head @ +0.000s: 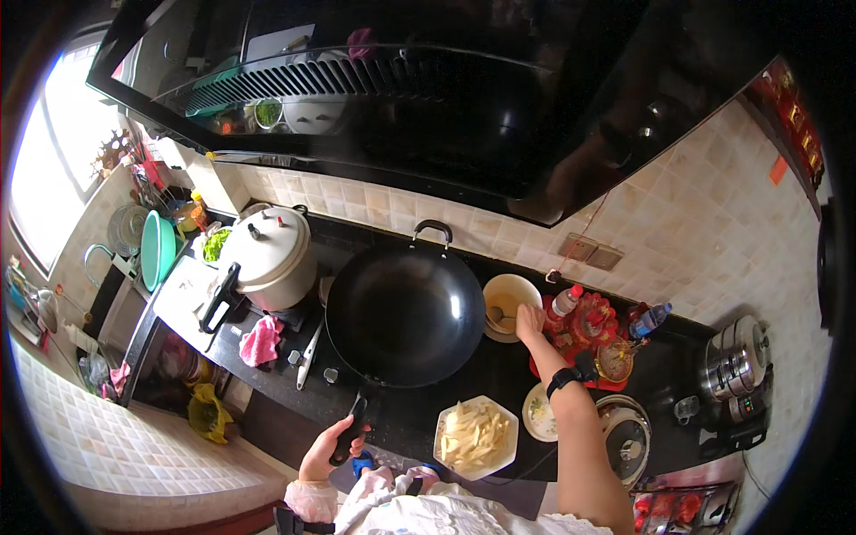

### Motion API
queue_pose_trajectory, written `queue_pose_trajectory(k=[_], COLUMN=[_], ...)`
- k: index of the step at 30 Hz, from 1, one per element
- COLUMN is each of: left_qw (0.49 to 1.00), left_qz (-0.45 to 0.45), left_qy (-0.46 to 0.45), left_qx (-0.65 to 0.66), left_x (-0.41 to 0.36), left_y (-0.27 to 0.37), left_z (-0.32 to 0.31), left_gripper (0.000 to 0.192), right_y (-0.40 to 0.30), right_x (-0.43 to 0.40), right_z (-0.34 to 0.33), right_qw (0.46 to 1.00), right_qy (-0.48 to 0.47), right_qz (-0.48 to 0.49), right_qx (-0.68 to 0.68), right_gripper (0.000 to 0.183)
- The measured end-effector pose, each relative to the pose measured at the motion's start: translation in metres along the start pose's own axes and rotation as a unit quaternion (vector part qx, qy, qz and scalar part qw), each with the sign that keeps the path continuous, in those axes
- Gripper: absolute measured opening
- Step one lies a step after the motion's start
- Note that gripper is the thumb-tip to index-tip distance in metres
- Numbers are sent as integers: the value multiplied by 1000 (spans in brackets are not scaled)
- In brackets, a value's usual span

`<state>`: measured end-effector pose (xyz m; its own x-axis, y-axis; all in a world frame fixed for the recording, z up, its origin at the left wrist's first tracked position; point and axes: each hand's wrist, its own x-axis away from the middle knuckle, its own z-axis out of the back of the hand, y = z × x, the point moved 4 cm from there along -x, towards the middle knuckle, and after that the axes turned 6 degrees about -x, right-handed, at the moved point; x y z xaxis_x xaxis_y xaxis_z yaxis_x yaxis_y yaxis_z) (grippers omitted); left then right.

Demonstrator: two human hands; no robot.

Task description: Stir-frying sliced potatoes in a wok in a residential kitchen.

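My left hand (pixel 324 453) is wrapped around the black handle (pixel 349 435) of a large dark wok (pixel 404 317). The wok sits over the stove, and its inside looks bare and shiny. At the wok's right, my right hand (pixel 530 322) reaches over a cream-coloured pot (pixel 518 286) holding yellowish liquid or fat. Its fingers close on the handle end of a spoon (pixel 500 314), whose bowl dips inside the pot. Nearer my body, a white hexagonal plate (pixel 509 449) carries pale cut potato strips (pixel 473 433).
A large pressure cooker (pixel 271 251), pink cloth (pixel 261 341) and white-handled utensil (pixel 309 358) lie left. Beyond my right hand stand bottles (pixel 566 301) and a red tray (pixel 614 384). A small floral plate (pixel 540 418), lidded pan (pixel 628 445) and steel steamer (pixel 735 361) are right. A range hood (pixel 401 127) overhangs.
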<state>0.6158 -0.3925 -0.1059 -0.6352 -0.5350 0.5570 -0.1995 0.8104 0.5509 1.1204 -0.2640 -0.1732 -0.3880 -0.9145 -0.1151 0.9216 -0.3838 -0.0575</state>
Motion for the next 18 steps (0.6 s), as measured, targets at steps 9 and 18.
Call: queue_pose_trajectory(k=[9,18], left_qw=[1000,999], left_qz=[12,19], left_qy=[-13,-34], left_qx=[15,7], left_x=[-2,1], left_y=[-4,1], left_z=[1,-6], left_gripper=[39,30], right_y=[5,-8], right_x=[-1,36], right_z=[-18,29], right_qw=[987,989], right_qy=[66,17], right_qz=[-121,-116], right_qx=[-83,-95], right_gripper=[22,11])
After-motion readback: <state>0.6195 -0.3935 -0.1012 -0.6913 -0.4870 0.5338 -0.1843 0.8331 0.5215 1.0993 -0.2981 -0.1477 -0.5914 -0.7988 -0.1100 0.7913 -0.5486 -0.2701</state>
